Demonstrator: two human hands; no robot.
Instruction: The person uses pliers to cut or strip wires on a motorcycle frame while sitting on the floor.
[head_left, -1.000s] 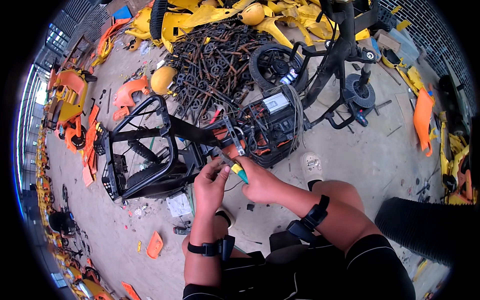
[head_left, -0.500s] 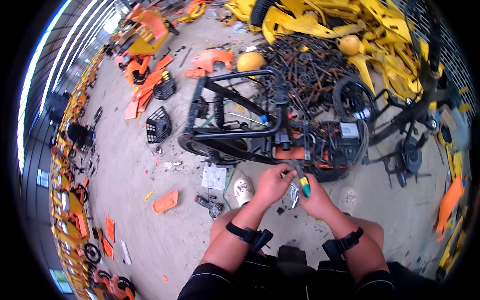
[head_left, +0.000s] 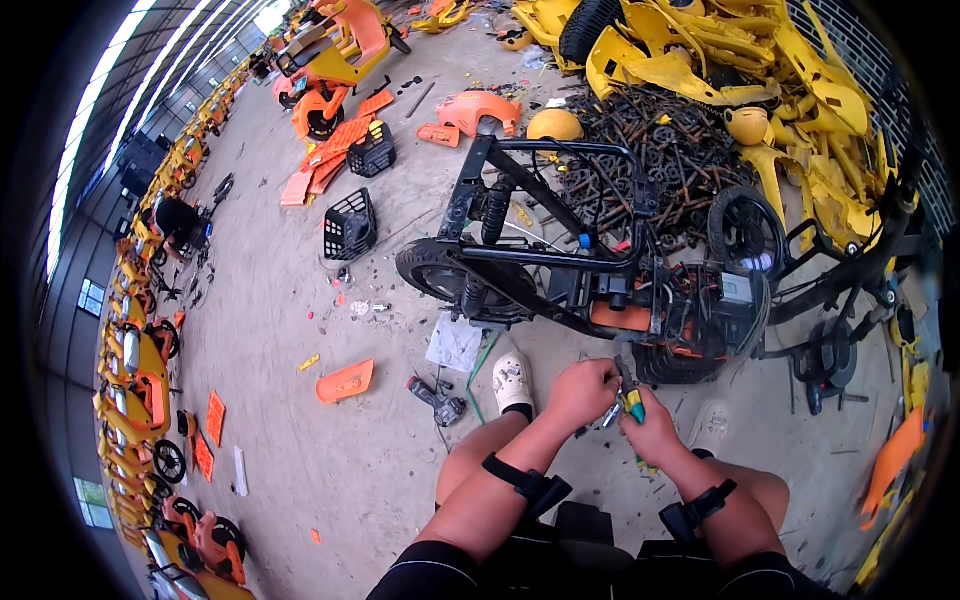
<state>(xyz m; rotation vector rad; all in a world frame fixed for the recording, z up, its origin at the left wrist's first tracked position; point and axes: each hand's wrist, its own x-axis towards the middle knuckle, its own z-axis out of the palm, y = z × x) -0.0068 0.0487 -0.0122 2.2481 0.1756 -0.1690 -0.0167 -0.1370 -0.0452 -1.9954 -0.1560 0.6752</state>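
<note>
Both my hands are close together in front of a stripped black scooter frame (head_left: 570, 262). My right hand (head_left: 652, 432) is wrapped round pliers (head_left: 634, 404) with yellow-and-green handles; their dark jaws point up and away toward the frame. A second handle end shows below that hand. My left hand (head_left: 585, 392) is closed, with its fingertips beside the jaws. From under its fingers sticks a small silver metal piece (head_left: 612, 413), its exact kind too small to tell. Exposed wiring and a silver box (head_left: 737, 288) sit on the frame's right part.
A black power tool (head_left: 437, 400) and a white sheet (head_left: 455, 342) lie left of my foot. Behind the frame are a heap of rusty metal parts (head_left: 650, 150) and yellow panels (head_left: 830, 100). Black baskets (head_left: 350, 223) and orange panels (head_left: 345, 381) lie leftward. A person (head_left: 178, 222) bends down at far left.
The whole view has shifted, so the scene sits further right. My hands stay together at the pliers, and the silver piece shows less than before.
</note>
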